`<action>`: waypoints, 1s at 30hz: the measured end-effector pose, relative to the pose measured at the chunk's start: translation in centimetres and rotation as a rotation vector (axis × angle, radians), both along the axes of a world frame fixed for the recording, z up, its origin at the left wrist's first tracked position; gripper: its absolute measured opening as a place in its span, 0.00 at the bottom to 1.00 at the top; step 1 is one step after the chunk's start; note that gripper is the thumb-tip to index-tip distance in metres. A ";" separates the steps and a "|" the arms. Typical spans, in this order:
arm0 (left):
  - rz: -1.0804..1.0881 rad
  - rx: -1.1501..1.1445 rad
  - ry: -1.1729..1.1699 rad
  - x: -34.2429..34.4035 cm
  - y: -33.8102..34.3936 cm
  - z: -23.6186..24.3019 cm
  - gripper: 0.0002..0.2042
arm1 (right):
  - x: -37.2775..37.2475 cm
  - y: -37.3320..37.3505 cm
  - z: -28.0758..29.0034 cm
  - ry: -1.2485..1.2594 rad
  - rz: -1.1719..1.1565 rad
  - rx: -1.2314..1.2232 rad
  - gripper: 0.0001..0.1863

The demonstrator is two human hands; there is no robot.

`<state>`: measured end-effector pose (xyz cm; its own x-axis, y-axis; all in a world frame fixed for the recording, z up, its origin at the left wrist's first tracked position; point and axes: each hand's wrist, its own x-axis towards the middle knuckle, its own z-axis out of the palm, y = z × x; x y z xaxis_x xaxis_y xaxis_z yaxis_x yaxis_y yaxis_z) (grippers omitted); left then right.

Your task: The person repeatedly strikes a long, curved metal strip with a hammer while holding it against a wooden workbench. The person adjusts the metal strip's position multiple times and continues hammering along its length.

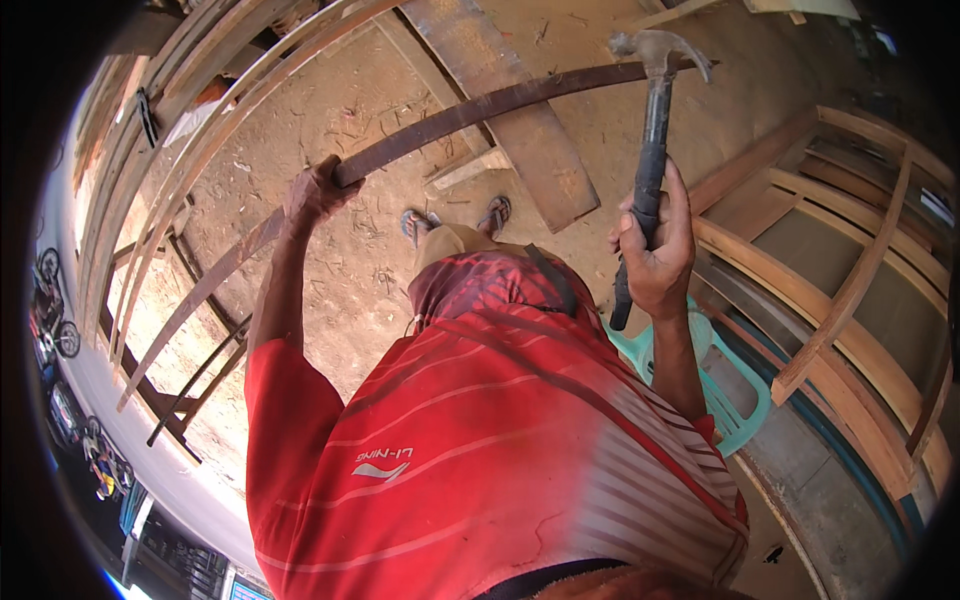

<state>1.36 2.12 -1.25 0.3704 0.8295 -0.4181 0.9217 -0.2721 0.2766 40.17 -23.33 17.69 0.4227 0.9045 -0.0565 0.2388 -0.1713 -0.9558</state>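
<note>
My left hand (318,191) is wrapped round a long, thin, dark brown wooden strip (430,128), which looks bowed in this wide view. One end of the strip reaches down to the left, the other out to the upper right behind the hammer's head. In my right hand (662,245) is a claw hammer (655,130), gripped by its black handle with the metal head up. The hammer's head overlaps the strip's far end in the picture; whether they touch, I cannot tell.
Long timbers (190,130) stand along the left. A wide brown board (540,150) lies on the dirt floor beyond my sandalled feet, near a small wood piece (468,170). Wooden frames (850,270) lean at right beside a turquoise plastic chair (735,390). Motorbikes (60,325) stand at far left.
</note>
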 end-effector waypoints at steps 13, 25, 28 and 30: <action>0.001 0.051 0.075 0.9 0.4 2.2 0.24 | 4.6 5.2 -4.9 -0.307 0.089 -0.194 0.15; -0.017 0.038 0.109 0.5 -0.3 1.7 0.24 | 6.9 3.6 -12.3 -0.618 0.192 -0.499 0.17; -0.028 0.048 0.134 0.7 0.6 1.6 0.24 | 8.0 4.3 -14.7 -0.406 -0.012 -0.378 0.17; -0.006 0.048 0.111 0.2 -0.2 1.9 0.24 | 6.6 3.7 -8.9 -0.178 -0.077 -0.432 0.17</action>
